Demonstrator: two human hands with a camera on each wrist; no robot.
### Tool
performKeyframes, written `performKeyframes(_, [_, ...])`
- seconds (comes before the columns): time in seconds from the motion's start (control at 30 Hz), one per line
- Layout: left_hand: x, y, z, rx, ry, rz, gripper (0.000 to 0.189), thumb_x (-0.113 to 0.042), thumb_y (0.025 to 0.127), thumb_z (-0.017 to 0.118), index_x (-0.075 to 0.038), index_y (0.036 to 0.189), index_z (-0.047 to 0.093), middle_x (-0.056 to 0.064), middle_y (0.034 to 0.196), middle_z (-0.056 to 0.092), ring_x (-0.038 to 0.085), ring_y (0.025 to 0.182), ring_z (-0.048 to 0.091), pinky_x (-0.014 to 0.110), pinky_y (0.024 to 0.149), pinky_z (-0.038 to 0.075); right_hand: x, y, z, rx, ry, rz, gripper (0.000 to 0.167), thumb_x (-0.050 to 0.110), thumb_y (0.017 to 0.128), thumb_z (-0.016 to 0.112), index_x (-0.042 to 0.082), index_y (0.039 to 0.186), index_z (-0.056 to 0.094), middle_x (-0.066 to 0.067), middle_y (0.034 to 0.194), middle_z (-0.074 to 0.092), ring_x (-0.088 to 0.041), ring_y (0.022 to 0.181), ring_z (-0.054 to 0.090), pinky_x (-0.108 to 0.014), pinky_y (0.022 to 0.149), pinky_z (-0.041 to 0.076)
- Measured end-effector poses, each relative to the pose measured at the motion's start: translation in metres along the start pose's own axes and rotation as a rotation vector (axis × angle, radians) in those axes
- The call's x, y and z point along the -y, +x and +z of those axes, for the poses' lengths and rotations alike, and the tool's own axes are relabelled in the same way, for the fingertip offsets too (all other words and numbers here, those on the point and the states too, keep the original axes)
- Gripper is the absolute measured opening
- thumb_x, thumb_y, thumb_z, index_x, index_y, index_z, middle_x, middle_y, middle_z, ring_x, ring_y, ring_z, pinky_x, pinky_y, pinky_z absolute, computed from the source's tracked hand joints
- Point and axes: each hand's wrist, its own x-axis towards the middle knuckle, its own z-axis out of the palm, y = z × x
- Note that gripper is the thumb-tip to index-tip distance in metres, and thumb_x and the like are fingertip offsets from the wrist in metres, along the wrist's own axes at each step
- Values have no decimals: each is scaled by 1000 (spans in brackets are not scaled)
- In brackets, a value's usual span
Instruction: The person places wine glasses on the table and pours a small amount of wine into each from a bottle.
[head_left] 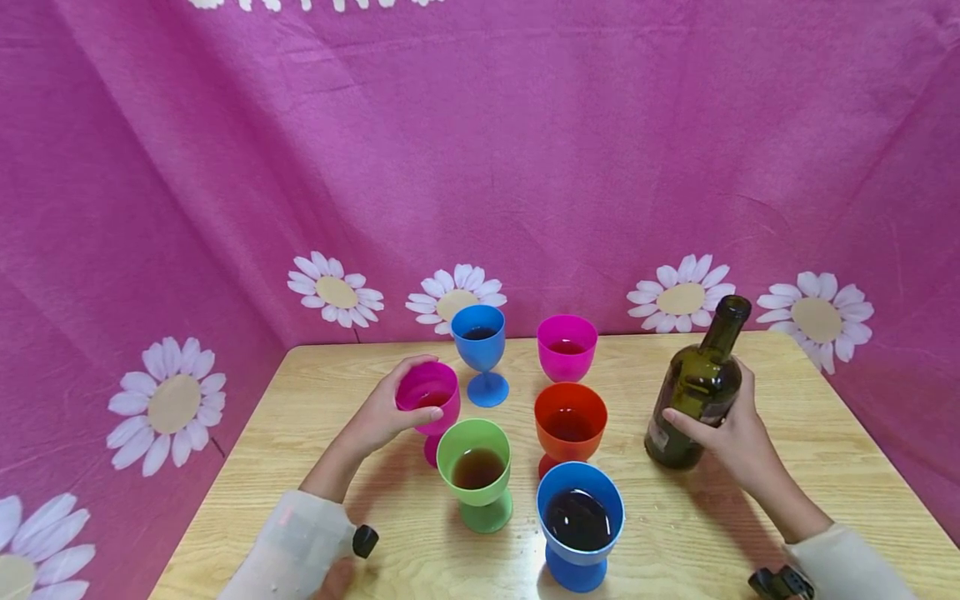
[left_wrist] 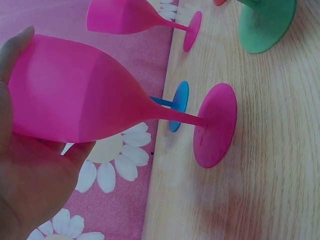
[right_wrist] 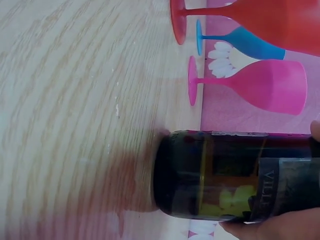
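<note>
My left hand grips the bowl of a magenta goblet with dark liquid in it, fingers and thumb curled round its sides. The goblet stands about upright, its foot at the tabletop. On the right, my right hand grips the lower body of a dark green glass wine bottle. The bottle is uncorked and tilts slightly; its base is at or just above the table, I cannot tell which. A green goblet with brown liquid is right beside the left-hand goblet.
A blue goblet and another magenta goblet stand at the back. An orange-red goblet is in the middle, with a second blue goblet in front. All hold dark liquid. Pink daisy cloth hangs behind the wooden table.
</note>
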Motion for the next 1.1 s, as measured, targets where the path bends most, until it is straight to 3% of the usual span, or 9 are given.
performKeyframes(0.03, [0,0,0,0,0,0,79,-19,85,85,-18,152,43,14,141,55,37,130,52,42,93,59,0,0,0,0,3,3,110,21,90,82,19,162,-2,-26,151,38,-43,133,43,-17,100,37])
performKeyframes(0.17, [-3,-1,0,-3,9,-18,82,-20,84,86,-19,153,42,12,142,54,35,130,52,42,92,59,-1,1,2,-4,16,12,111,21,91,81,20,162,-4,-28,152,36,-45,133,41,-43,115,37])
performKeyframes(0.27, [-3,0,0,3,20,-32,85,-22,83,87,-20,155,41,11,143,53,35,131,52,42,92,60,-1,1,1,5,38,17,112,20,92,81,23,162,-6,-29,155,31,-48,134,38,-70,110,30])
performKeyframes(0.43, [-5,1,0,27,30,-34,86,-22,83,87,-22,155,40,12,144,52,37,132,51,43,91,60,3,-2,-6,27,51,24,117,20,92,80,33,162,-13,-31,160,22,-53,140,31,-79,106,27])
performKeyframes(0.57, [-7,2,-1,44,50,-43,89,-27,83,87,-24,156,38,11,144,52,36,130,53,42,89,61,8,-7,-11,-39,41,-29,113,17,92,78,34,164,-7,-33,161,22,-54,146,24,-78,111,22])
performKeyframes(0.7, [-11,1,-2,70,85,-56,92,-31,83,87,-25,158,35,12,145,51,36,129,53,43,88,61,15,-14,-16,-163,-26,-115,103,15,92,77,29,166,6,-26,161,29,-45,150,23,-56,125,16])
performKeyframes(0.87, [-18,0,-5,80,176,-59,95,-37,83,87,-26,160,32,10,148,49,35,130,53,43,90,60,35,-23,-19,-321,-112,-208,91,22,94,77,23,165,20,-23,161,29,-43,148,27,-60,123,18])
performKeyframes(0.97, [-23,-1,-6,83,249,-52,98,-41,83,86,-24,161,31,10,150,47,34,131,53,44,90,60,52,-26,-18,-428,-169,-357,84,47,96,71,11,161,30,-30,158,29,-44,148,25,-64,122,17])
performKeyframes(1.1, [-27,-2,-7,86,351,-56,99,-49,83,84,-24,162,30,10,151,44,34,131,52,45,91,60,84,-26,-11,-570,-265,-643,88,65,96,60,-5,146,43,-37,148,36,-51,147,27,-63,124,16])
